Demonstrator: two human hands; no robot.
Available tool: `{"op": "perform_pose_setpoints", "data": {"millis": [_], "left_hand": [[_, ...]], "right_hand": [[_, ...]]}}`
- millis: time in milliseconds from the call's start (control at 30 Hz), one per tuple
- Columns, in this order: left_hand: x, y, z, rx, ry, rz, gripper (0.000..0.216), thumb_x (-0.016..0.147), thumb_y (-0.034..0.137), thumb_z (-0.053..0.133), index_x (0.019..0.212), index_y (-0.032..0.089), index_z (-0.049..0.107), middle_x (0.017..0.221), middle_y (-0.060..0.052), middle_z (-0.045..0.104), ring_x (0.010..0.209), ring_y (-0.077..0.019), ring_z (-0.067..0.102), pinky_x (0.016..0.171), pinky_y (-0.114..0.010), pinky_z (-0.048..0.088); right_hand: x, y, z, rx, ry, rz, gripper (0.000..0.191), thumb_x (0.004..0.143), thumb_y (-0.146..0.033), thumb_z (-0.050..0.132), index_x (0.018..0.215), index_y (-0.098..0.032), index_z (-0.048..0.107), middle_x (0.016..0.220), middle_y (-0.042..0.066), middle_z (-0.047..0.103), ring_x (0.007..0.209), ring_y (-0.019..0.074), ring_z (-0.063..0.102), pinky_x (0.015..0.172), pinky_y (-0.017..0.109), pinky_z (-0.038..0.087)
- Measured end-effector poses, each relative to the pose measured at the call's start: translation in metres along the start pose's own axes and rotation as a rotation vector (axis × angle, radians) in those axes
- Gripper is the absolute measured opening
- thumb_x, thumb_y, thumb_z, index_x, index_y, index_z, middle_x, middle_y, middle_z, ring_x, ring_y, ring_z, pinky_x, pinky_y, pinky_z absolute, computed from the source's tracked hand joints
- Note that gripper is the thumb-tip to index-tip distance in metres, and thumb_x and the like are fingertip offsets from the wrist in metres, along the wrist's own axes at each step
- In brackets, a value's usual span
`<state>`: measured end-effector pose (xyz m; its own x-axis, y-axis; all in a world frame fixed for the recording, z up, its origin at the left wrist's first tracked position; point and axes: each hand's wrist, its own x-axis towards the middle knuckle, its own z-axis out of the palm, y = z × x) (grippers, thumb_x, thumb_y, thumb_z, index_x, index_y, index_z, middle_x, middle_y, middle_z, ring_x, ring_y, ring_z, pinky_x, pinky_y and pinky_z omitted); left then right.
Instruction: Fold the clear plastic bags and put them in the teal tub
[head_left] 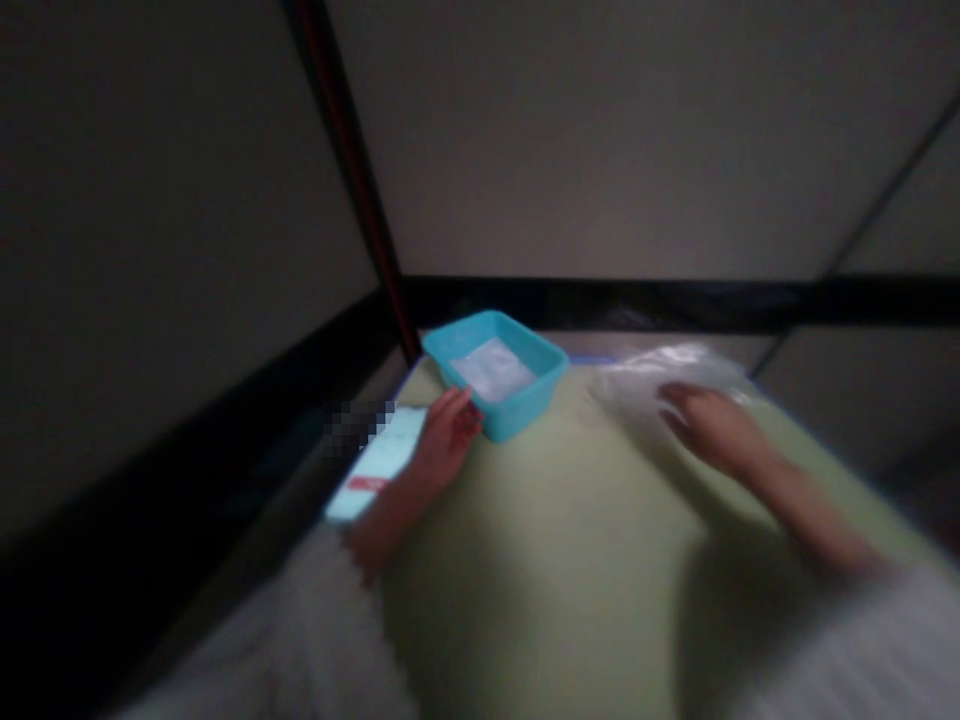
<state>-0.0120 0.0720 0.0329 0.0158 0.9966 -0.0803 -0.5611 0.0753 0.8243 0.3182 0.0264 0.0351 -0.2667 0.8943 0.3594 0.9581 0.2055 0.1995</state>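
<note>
The picture is dim and blurred. My left hand (448, 440) rests at the left edge of a pale green table (570, 560), fingers stretched toward a turquoise plastic tub (525, 400) with something white and clear inside. A lit phone screen (379, 462) lies right beside that hand; whether the hand touches it I cannot tell. My right hand (712, 425) lies palm down, fingers extended, on a clear plastic bag (660, 375) at the far right of the table.
Plain walls with a black band (675, 300) close in behind the table. A dark red pole (360, 190) rises from the back left corner. White sleeves cover both my forearms near the bottom edge.
</note>
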Motion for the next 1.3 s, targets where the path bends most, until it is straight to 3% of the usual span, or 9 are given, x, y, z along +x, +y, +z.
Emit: {"op": "perform_pose_setpoints", "data": {"millis": [200,367,500,667,767,867,1033,1300], "left_hand": [[0.009,-0.002,-0.004,0.003,0.013,0.039,0.013,0.085,0.009,0.051,0.073,0.014,0.051,0.055,0.005,0.056,0.044,-0.0045,0.056,0.04,-0.011,0.042],[0.011,-0.004,-0.003,0.025,0.028,0.066,0.009,0.081,0.013,0.06,0.075,0.013,0.053,0.057,0.004,0.057,0.046,-0.0051,0.057,0.041,-0.012,0.042],[0.006,-0.005,-0.004,0.036,0.061,0.064,0.014,0.078,0.022,0.064,0.075,0.014,0.053,0.058,0.005,0.057,0.048,-0.007,0.058,0.041,-0.015,0.042],[-0.006,-0.017,-0.005,0.064,0.15,-0.035,0.023,0.084,0.025,0.044,0.064,0.015,0.049,0.051,0.005,0.051,0.044,-0.0071,0.054,0.041,-0.017,0.038],[-0.013,-0.028,-0.003,0.104,0.114,-0.06,0.017,0.078,0.021,0.048,0.064,0.014,0.053,0.055,0.002,0.055,0.049,-0.0096,0.056,0.041,-0.018,0.038],[-0.018,-0.035,-0.001,0.196,0.031,-0.031,0.007,0.073,0.02,0.055,0.072,0.014,0.058,0.071,-0.002,0.064,0.065,-0.0143,0.063,0.044,-0.019,0.04],[-0.018,-0.036,-0.004,0.36,-0.079,0.022,0.018,0.07,0.027,0.061,0.085,0.016,0.061,0.096,-0.007,0.066,0.091,-0.0199,0.064,0.052,-0.019,0.045],[-0.014,-0.031,-0.006,0.354,-0.187,-0.02,0.039,0.069,0.02,0.069,0.106,0.018,0.059,0.106,-0.008,0.064,0.078,-0.0162,0.066,0.05,-0.018,0.046]], "right_hand": [[-0.011,0.011,0.039,-0.055,-0.055,0.127,0.041,0.087,-0.022,0.047,0.124,-0.006,0.055,0.137,0.021,0.048,0.121,0.0348,0.049,0.092,0.046,0.046],[-0.006,0.007,0.047,-0.034,-0.065,0.14,0.033,0.087,-0.017,0.047,0.114,-0.01,0.063,0.132,0.018,0.055,0.117,0.0309,0.053,0.096,0.043,0.043],[-0.003,0.001,0.044,-0.026,-0.041,0.146,0.029,0.086,-0.012,0.043,0.095,-0.013,0.07,0.117,0.015,0.065,0.105,0.0264,0.06,0.087,0.036,0.046],[-0.003,-0.003,0.036,-0.02,0.023,0.168,0.028,0.088,-0.017,0.043,0.095,-0.012,0.069,0.101,0.016,0.069,0.091,0.0258,0.064,0.074,0.033,0.046],[-0.004,-0.006,0.031,-0.023,0.048,0.156,0.025,0.088,-0.02,0.044,0.088,-0.012,0.067,0.097,0.016,0.068,0.087,0.0264,0.063,0.07,0.033,0.044],[-0.006,-0.013,0.023,-0.017,0.059,0.119,0.025,0.089,-0.022,0.043,0.083,-0.013,0.065,0.093,0.014,0.067,0.084,0.0251,0.062,0.067,0.032,0.041],[-0.009,-0.04,0.007,0.003,0.018,0.007,0.024,0.089,-0.017,0.041,0.079,-0.015,0.063,0.081,0.011,0.065,0.075,0.0209,0.059,0.062,0.03,0.038],[-0.017,-0.075,-0.007,0.149,-0.08,-0.16,0.024,0.087,-0.011,0.039,0.082,-0.014,0.061,0.088,0.013,0.067,0.077,0.0215,0.061,0.066,0.031,0.04]]}}
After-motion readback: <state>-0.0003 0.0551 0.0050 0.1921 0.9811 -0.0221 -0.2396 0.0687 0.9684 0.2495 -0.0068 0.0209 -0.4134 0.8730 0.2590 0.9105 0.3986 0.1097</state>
